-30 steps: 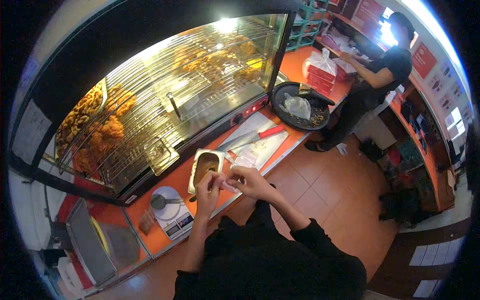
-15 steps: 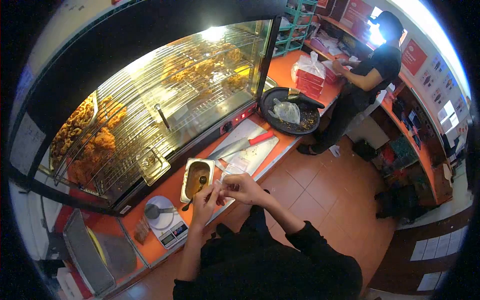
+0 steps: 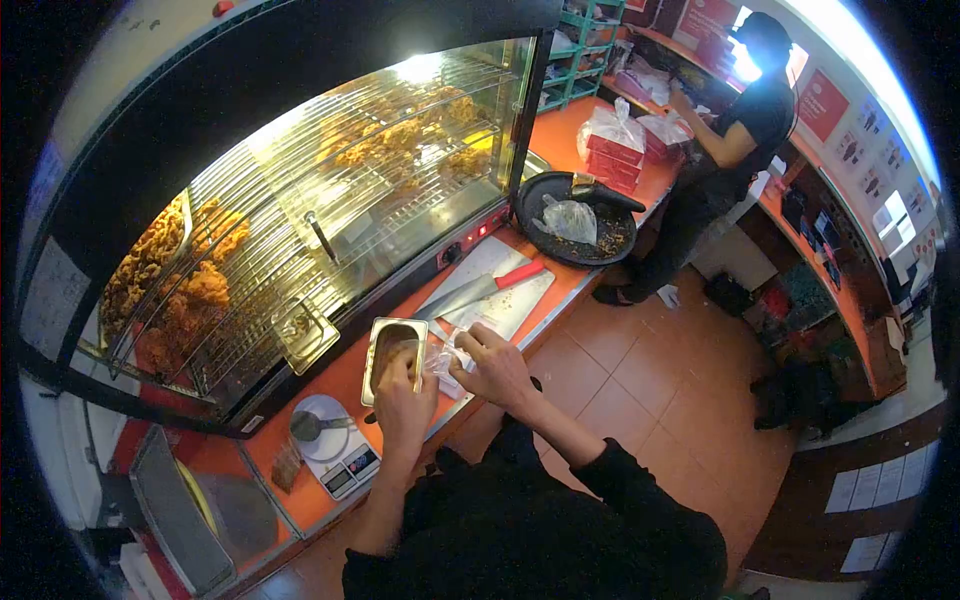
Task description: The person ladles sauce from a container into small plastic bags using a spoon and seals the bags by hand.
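My right hand [image 3: 492, 372] is closed on a small clear plastic bag [image 3: 442, 368], which hangs open at the counter's front edge. My left hand [image 3: 404, 405] reaches over the steel food pan [image 3: 371, 372], its fingers bunched and pointing down at the rim. Those fingers cover the ladle's bowl, and I cannot make out what they grip. Only the dark end of the ladle handle [image 3: 370, 417] shows beside the pan. Behind the bag, a large red-handled knife [image 3: 490, 284] lies on a white cutting board [image 3: 520, 308].
A digital scale [image 3: 350, 470] with a dark scoop-like tool [image 3: 312, 425] stands left of the pan. The heated display case [image 3: 455, 245] of fried food runs along the back. A black round tray [image 3: 530, 235] holds a plastic bag. A co-worker [image 3: 745, 140] stands beyond, near red boxes [image 3: 612, 163].
My left hand has left the bag and moved up and left over the pan. My right hand keeps the bag, which now hangs more open. The co-worker's arm has risen.
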A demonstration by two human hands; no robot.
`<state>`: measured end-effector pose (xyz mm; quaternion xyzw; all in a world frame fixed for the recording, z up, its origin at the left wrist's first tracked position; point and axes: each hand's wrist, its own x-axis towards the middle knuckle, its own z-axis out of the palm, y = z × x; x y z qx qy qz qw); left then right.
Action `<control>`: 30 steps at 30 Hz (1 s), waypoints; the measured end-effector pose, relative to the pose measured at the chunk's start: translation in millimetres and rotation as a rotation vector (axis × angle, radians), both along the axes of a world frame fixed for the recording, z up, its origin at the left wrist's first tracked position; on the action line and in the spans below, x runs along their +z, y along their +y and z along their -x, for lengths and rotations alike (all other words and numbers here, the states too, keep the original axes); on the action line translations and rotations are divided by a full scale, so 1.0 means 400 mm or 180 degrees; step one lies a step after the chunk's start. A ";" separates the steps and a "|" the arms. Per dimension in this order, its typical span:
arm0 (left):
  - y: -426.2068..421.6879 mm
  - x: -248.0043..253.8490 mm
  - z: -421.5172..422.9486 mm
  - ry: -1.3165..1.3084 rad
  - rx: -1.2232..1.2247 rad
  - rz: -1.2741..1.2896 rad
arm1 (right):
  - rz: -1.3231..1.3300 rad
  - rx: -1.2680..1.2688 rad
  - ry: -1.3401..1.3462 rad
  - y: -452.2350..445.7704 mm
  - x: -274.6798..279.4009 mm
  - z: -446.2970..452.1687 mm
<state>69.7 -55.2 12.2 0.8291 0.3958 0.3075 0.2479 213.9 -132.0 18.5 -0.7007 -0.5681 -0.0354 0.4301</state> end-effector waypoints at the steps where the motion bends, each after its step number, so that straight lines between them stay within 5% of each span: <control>1: 0.001 0.006 -0.008 0.0003 -0.0002 0.0004 | -0.0042 -0.0129 -0.0074 0.000 0.010 0.002; 4: 0.006 0.012 -0.014 -0.0452 -0.0256 -0.1071 | 0.0059 0.0387 0.0360 -0.002 -0.002 -0.004; 6: 0.007 0.000 0.004 -0.0754 -0.1382 0.0581 | -0.0049 0.0456 0.0569 -0.004 0.012 -0.004; 9: 0.011 -0.007 0.029 -0.0773 -0.1054 0.0718 | -0.0138 0.0470 0.0605 -0.009 0.041 -0.010; 11: 0.017 0.005 0.039 -0.0665 -0.0813 0.0350 | -0.0172 0.0298 0.0804 -0.011 0.062 0.004; 13: 0.012 0.040 0.045 -0.0001 -0.0270 -0.1139 | -0.0140 0.0337 0.0853 -0.007 0.057 0.017; 15: -0.004 0.052 0.043 0.0197 -0.0305 -0.1431 | -0.0081 0.0491 0.0604 0.001 0.025 0.037; 18: -0.033 0.000 0.046 -0.0926 -0.0407 -0.0341 | -0.0157 0.0545 0.0806 0.020 0.013 0.087; 23: -0.008 0.016 0.099 -0.1245 -0.0244 -0.0346 | 0.0258 0.0692 0.1517 0.039 0.020 0.100; 25: 0.029 -0.015 0.154 -0.1403 0.0276 0.0341 | 0.0113 0.0519 0.1436 0.062 0.042 0.101; 27: 0.073 -0.010 0.213 -0.1804 0.0689 0.0070 | 0.0377 0.0669 0.1331 0.095 -0.032 0.090; 30: 0.087 -0.024 0.291 -0.2128 0.1011 0.0484 | 0.0665 0.1519 0.0230 0.134 -0.117 0.125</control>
